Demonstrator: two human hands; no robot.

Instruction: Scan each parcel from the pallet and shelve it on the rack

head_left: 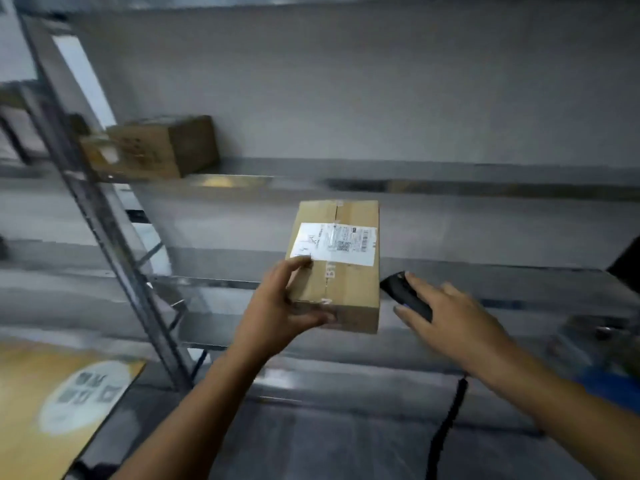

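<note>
My left hand (277, 306) grips a small brown cardboard parcel (346, 292) by its near left corner, thumb on top, fingers underneath. A white shipping label (337, 242) with barcodes covers the parcel's top face. The parcel is held in the air in front of the metal rack (485, 188). My right hand (453, 317) holds a black handheld scanner (403, 292) just right of the parcel, its head close to the box's right side. A black coiled cable (446, 424) hangs down from the scanner.
A brown box (162, 147) sits at the left end of the rack's upper shelf, beside a slanted metal upright (104, 216). A large cardboard box with a round white label (83, 396) lies at the lower left. Blurred dark and blue objects sit at the right edge.
</note>
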